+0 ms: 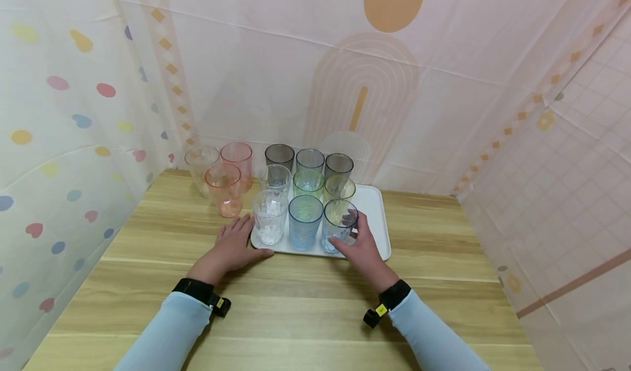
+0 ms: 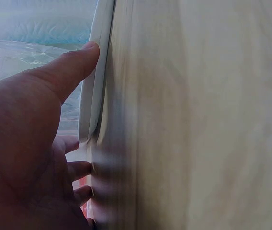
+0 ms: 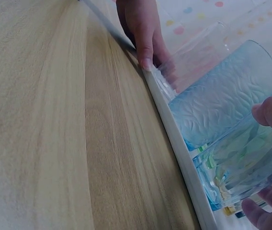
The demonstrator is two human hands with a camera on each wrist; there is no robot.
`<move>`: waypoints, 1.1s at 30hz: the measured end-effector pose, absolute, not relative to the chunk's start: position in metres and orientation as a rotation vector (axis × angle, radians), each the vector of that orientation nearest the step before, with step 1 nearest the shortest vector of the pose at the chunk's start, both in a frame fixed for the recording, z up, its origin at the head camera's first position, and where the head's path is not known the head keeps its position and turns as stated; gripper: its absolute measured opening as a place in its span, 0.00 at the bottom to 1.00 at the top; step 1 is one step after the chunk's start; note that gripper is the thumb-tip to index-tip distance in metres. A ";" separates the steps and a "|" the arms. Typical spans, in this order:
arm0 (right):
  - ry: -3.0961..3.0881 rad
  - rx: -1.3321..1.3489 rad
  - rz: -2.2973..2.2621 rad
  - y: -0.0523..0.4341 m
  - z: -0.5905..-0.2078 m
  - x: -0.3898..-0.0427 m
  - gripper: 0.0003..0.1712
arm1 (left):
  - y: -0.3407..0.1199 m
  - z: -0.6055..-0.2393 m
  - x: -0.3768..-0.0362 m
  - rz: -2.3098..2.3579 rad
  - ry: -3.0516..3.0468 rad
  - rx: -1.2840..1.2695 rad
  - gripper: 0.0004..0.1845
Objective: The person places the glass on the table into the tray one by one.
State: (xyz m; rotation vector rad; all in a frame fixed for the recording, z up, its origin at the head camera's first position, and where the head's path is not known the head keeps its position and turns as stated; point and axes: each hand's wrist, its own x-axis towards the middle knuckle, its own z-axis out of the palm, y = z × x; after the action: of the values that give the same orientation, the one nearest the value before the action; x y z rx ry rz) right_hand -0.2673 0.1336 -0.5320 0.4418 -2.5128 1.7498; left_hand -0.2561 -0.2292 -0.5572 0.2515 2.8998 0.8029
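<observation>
A white tray (image 1: 373, 223) on the table bears several clear, ribbed tumblers in rows. My right hand (image 1: 363, 249) holds a pale blue tumbler (image 1: 335, 233) at the tray's front, thumb on its near side and fingers around its right side. That tumbler stands left of the thumb in the right wrist view, beside another blue tumbler (image 3: 222, 96). At the tray's front left corner rests my left hand (image 1: 235, 247), its thumb (image 2: 76, 64) along the rim and its fingers spread beside the tray. Closest to it stands a colourless tumbler (image 1: 270, 226).
Left of the tray, on the wooden table (image 1: 296, 316), stand an orange tumbler (image 1: 227, 195), a pink tumbler (image 1: 245, 168) and a colourless tumbler (image 1: 198, 168). Grey tumblers (image 1: 280, 154) form the tray's back row, with green and yellowish ones in the middle. A patterned curtain (image 1: 256, 75) hangs behind.
</observation>
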 end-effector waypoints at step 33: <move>-2.626 0.235 1.651 0.195 -0.538 -0.218 0.59 | -0.249 -0.545 -0.250 0.943 2.925 0.292 0.49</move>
State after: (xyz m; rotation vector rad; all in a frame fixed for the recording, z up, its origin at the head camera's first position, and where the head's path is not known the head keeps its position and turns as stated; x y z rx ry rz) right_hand -0.2184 0.1950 -0.5385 0.2352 -2.6260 1.6514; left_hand -0.2504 -0.2489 -0.5452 0.2922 2.9249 0.9431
